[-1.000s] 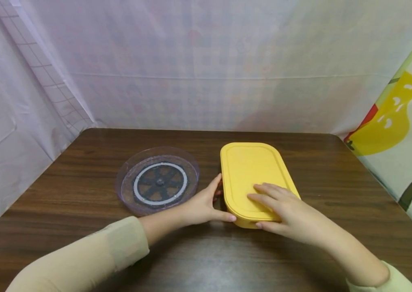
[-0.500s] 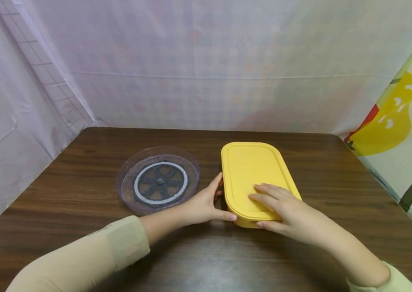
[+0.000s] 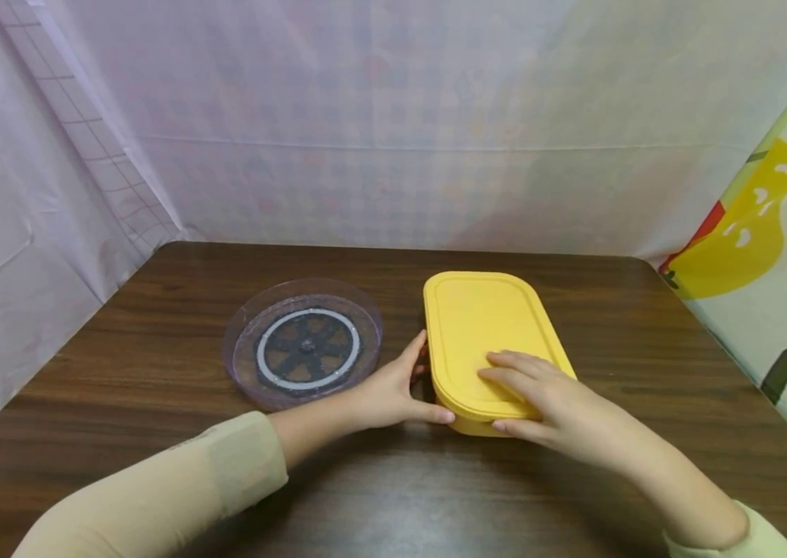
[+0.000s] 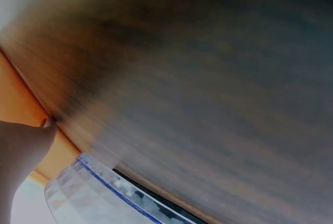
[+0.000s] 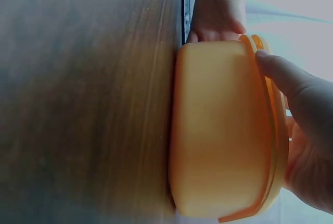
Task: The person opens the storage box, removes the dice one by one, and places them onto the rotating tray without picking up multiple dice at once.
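Note:
A yellow lidded plastic box [image 3: 473,425] sits on the table right of centre. Its lid [image 3: 478,314] lies over the top, with a rim that stands slightly off the wall by the right thumb. My left hand [image 3: 389,395] holds the box at its near left corner, thumb on the front and fingers along the left side. Over the near right part is my right hand [image 3: 547,399], fingers spread on the lid and thumb at its front rim. The right wrist view shows that thumb [image 5: 283,73] against the lid's edge and the box's smooth wall [image 5: 218,125].
A round clear purple-tinted tray [image 3: 234,364] with a dark spoked pattern and a white ring stands left of the box, close to the left forearm. Under everything is a dark wood-grain table [image 3: 393,504]. A pale plastic curtain [image 3: 393,116] hangs behind it.
Both hands keep nearly the same places. The lid's near edge has risen slightly at the right thumb, and the right hand has shifted a touch to the right.

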The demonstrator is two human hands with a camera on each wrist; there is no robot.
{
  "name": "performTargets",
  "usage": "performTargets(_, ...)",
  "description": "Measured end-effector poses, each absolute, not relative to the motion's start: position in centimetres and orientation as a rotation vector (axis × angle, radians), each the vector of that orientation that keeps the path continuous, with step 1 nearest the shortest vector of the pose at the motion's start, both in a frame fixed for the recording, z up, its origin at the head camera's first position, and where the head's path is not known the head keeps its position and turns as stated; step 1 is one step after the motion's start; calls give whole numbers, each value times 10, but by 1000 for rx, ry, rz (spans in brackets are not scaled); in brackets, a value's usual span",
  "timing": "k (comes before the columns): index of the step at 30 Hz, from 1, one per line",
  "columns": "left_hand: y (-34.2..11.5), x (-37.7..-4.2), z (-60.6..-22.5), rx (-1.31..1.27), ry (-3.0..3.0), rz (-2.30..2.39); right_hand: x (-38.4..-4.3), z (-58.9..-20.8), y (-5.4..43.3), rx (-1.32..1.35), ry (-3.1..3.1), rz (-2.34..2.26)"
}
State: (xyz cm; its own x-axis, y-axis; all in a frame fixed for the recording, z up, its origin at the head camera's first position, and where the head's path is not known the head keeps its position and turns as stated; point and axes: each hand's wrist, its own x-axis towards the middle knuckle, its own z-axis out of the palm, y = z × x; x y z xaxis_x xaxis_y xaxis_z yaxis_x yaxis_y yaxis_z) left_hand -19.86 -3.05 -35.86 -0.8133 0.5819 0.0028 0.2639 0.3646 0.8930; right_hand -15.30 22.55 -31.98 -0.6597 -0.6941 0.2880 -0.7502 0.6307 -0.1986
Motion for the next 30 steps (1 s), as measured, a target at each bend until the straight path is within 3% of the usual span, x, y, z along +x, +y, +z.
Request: performTargets(30, -30, -198, -357, 740, 2314, 1456, -148, -307, 224, 1290, -2372, 341)
